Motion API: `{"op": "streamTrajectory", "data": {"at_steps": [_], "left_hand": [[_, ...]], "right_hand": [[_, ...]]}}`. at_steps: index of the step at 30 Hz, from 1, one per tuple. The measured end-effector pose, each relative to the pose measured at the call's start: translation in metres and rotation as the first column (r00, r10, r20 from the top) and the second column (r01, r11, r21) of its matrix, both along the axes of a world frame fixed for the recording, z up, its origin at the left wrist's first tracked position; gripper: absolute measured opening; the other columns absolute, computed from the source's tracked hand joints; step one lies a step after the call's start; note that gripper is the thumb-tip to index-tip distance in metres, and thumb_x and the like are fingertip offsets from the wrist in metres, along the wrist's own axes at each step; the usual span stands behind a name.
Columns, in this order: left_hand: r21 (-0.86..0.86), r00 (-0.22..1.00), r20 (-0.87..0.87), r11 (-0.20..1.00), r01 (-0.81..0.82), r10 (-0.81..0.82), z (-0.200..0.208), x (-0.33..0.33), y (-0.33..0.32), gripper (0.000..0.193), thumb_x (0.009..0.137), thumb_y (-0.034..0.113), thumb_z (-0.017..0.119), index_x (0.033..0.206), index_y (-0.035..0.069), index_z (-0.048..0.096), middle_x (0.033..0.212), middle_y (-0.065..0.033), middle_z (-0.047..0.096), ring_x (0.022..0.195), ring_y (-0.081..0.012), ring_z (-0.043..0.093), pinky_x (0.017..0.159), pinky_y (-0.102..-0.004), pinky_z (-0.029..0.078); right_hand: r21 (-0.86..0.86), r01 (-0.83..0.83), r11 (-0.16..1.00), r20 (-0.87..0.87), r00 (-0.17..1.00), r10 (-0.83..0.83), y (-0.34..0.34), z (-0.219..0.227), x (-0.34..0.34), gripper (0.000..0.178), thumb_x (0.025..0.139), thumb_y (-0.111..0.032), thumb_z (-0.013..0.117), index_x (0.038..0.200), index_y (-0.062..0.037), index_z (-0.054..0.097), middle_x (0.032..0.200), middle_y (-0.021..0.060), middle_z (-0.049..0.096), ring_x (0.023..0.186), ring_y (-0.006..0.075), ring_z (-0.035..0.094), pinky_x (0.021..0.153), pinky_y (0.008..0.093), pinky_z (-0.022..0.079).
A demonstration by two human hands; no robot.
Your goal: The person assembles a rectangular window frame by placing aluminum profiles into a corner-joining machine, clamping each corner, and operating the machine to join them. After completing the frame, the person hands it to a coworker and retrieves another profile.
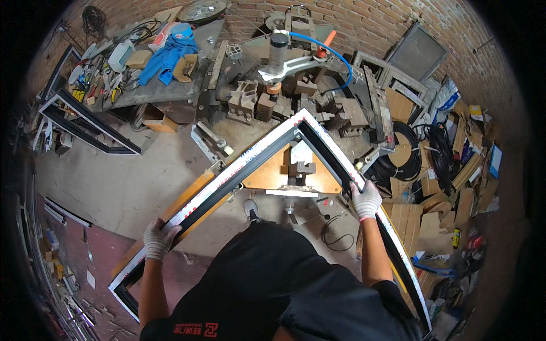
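Behind the shirt [250,273], frame [244,161] hidden; only partly

The frame [230,171] points one corner forward — white-faced; black inside.

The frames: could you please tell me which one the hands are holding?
The large central frame, white outside, black inside: the left hand and right hand grip it, while the dark frames at upper left touch neither.

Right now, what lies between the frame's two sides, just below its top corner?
In the head view, an orange plate and a metal block show through the frame there.
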State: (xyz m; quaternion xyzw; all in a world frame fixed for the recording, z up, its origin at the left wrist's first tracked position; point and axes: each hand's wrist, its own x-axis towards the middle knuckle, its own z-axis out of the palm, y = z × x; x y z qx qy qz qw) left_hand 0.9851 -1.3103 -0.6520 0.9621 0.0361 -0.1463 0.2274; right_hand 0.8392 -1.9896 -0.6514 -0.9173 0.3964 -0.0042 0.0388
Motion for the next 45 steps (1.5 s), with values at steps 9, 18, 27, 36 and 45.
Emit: {"op": "streamTrajectory", "data": {"at_steps": [9, 18, 27, 36, 45], "left_hand": [[0.389, 0.950, 0.267, 0.920, 0.050, -0.164, -0.026, -0.022, -0.012, 0.059, 0.096, 0.053, 0.071, 0.137, 0.011, 0.067, 0.117, -0.0222, 0.068, 0.110, -0.0437, 0.064, 0.098, -0.0568, 0.049], [0.642, 0.980, 0.036, 0.756, 0.128, -0.196, 0.003, -0.033, -0.045, 0.132, 0.063, 0.047, 0.099, 0.170, 0.025, 0.025, 0.145, -0.0202, 0.059, 0.132, -0.0409, 0.059, 0.120, -0.0536, 0.040], [0.689, 0.990, 0.031, 0.721, 0.077, -0.136, 0.000, -0.031, -0.049, 0.138, 0.063, 0.036, 0.102, 0.171, 0.034, 0.016, 0.149, -0.0167, 0.057, 0.135, -0.0376, 0.059, 0.115, -0.0517, 0.049], [0.657, 0.981, 0.074, 0.748, 0.089, -0.181, -0.020, -0.021, -0.027, 0.133, 0.062, 0.036, 0.102, 0.169, 0.035, 0.023, 0.146, -0.0152, 0.059, 0.134, -0.0373, 0.060, 0.111, -0.0559, 0.051], [0.404, 0.979, 0.034, 0.899, 0.170, -0.200, 0.023, -0.047, -0.048, 0.100, 0.062, 0.043, 0.102, 0.144, 0.005, 0.060, 0.138, -0.0191, 0.068, 0.127, -0.0387, 0.066, 0.105, -0.0490, 0.054]], "right_hand": [[-0.132, -0.321, 0.938, 0.208, 0.916, 0.343, -0.005, -0.005, -0.029, 0.073, 0.085, -0.046, 0.083, 0.140, -0.0031, 0.061, 0.125, 0.0184, 0.069, 0.119, 0.0361, 0.064, 0.107, 0.0465, 0.048], [-0.263, -0.130, 0.956, 0.110, 0.980, 0.164, -0.049, -0.008, -0.250, 0.105, 0.066, -0.051, 0.095, 0.151, -0.0060, 0.053, 0.145, 0.0188, 0.059, 0.136, 0.0357, 0.054, 0.122, 0.0532, 0.033], [-0.239, 0.022, 0.971, 0.022, 1.000, -0.017, -0.077, -0.001, -0.375, 0.122, 0.059, -0.059, 0.096, 0.158, -0.0092, 0.046, 0.143, 0.0156, 0.057, 0.132, 0.0341, 0.055, 0.119, 0.0514, 0.036], [-0.224, 0.041, 0.974, 0.047, 0.998, -0.031, -0.076, 0.001, -0.374, 0.120, 0.058, -0.057, 0.097, 0.156, -0.0079, 0.048, 0.138, 0.0157, 0.059, 0.127, 0.0356, 0.056, 0.112, 0.0507, 0.041], [-0.270, -0.075, 0.960, 0.152, 0.981, 0.119, -0.071, 0.007, -0.369, 0.093, 0.070, -0.049, 0.095, 0.146, -0.0082, 0.060, 0.138, 0.0160, 0.067, 0.129, 0.0360, 0.062, 0.114, 0.0473, 0.046]]}}
